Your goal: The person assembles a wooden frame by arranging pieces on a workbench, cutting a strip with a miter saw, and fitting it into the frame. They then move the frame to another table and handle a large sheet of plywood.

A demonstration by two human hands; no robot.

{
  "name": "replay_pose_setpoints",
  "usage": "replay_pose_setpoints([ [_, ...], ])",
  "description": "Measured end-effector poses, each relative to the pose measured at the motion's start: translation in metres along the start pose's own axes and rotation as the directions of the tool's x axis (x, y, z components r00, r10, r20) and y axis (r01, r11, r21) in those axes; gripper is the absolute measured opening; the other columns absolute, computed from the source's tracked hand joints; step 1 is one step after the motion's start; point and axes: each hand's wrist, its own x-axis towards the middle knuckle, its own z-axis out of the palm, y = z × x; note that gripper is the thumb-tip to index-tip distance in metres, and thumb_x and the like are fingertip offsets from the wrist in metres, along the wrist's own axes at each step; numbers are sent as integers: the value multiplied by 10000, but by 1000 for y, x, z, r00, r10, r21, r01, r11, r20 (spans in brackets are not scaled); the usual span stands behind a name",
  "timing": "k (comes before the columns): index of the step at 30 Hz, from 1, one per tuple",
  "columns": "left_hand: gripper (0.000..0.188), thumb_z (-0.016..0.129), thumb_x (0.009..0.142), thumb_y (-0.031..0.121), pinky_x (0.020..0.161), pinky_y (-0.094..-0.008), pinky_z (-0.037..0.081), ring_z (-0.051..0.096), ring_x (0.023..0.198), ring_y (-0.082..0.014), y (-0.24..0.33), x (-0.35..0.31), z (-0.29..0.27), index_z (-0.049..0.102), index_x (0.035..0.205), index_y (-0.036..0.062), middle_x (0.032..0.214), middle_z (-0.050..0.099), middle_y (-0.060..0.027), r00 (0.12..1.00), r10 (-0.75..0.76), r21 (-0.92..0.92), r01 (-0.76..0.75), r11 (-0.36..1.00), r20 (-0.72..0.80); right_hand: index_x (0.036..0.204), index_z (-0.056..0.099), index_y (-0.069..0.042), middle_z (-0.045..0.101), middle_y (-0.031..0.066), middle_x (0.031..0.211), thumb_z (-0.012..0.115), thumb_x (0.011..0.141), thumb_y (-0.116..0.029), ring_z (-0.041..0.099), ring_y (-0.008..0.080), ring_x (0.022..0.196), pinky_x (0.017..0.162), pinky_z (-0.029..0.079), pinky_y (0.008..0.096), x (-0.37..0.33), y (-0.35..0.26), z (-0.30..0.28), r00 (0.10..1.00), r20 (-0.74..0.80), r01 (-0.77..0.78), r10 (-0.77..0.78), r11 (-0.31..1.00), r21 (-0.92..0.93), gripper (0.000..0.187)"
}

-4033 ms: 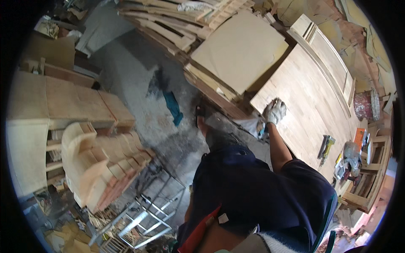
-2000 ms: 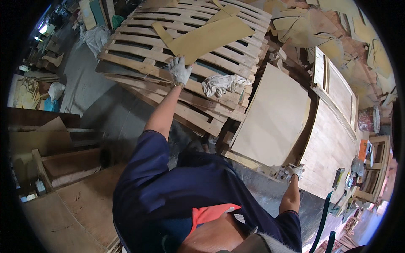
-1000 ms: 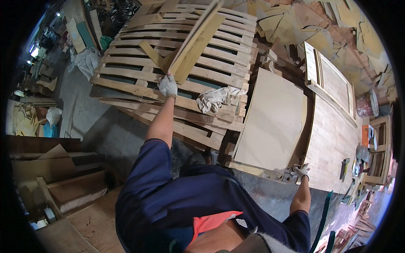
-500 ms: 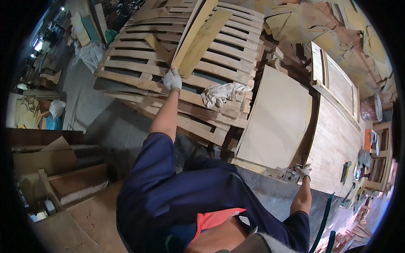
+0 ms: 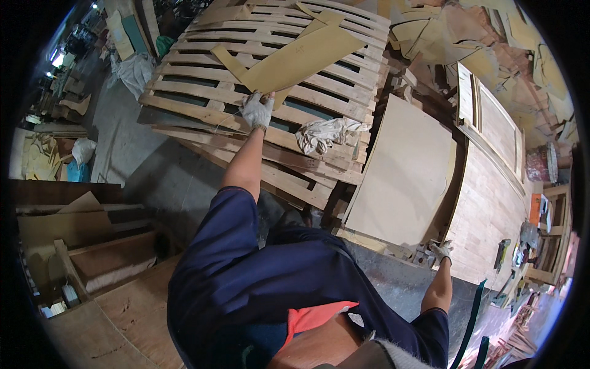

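My left hand (image 5: 257, 112), in a pale work glove, is closed on the near end of a long yellow-tan thin board (image 5: 301, 58). The board's broad face is turned up and slants away to the far right, over a slatted wooden pallet (image 5: 184, 111). Other thin strips (image 5: 227, 63) lie under and beside it. My right hand (image 5: 440, 249), also gloved, is curled at the near corner between two work surfaces. Beside its fingers is a small metal fitting (image 5: 421, 256); what the hand grips is too small to tell.
A crumpled white cloth (image 5: 329, 134) lies on the pallet's near right corner. To its right are a large beige sheet (image 5: 399, 172) and a wooden tabletop (image 5: 485, 203) with hand tools (image 5: 503, 252). Scrap sheets (image 5: 442, 31) pile up at the far right. Wooden boxes (image 5: 117, 258) stand at left.
The board in my left hand has turned from nearly edge-on to broad face up, its far end swinging right. My left hand shifted slightly right. My right hand stayed at the corner.
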Motion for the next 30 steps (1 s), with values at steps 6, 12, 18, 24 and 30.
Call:
replay_pose_setpoints([
  [6,417,653,915,439,1008,-595,425,554,1212,-380,-25,1,8,645,1225,160,1253,645,-139,936,-181,-86,162,983,-302,1673,-152,-167,-152,383,1679,841,720,-478,162,520,1573,1252,319,449,-11,-18,-4,1000,29,1,-1,1000,29,1411],
  [12,383,702,860,396,991,-613,403,514,1262,-387,0,-6,1,614,1141,151,1229,608,-136,971,-208,137,224,965,-121,1644,-131,6,99,421,1667,774,741,-641,81,525,1582,1285,230,444,4,-1,7,996,73,68,-60,991,-111,1434],
  [18,366,708,874,425,1011,-627,390,503,1280,-377,18,-5,9,637,1089,138,1235,603,-136,958,-250,64,261,963,-141,1632,-94,63,637,57,1442,784,826,-530,392,214,1499,1251,-143,551,55,51,37,998,-27,43,-48,988,-148,1331],
  [24,394,707,871,338,952,-596,400,522,1213,-346,-6,0,-4,545,1165,131,1156,589,-133,907,-284,166,346,924,-310,1627,-144,40,536,174,1510,799,811,-521,314,333,1526,1272,-42,529,51,2,47,994,11,106,-105,989,-100,1368],
  [30,311,697,889,253,944,-585,395,537,1185,-359,-12,-9,9,542,1132,134,1146,609,-108,905,-221,74,265,961,-364,1622,-194,17,436,291,1578,815,796,-513,236,451,1553,1293,58,508,54,17,34,988,-48,140,-146,983,-118,1408],
])
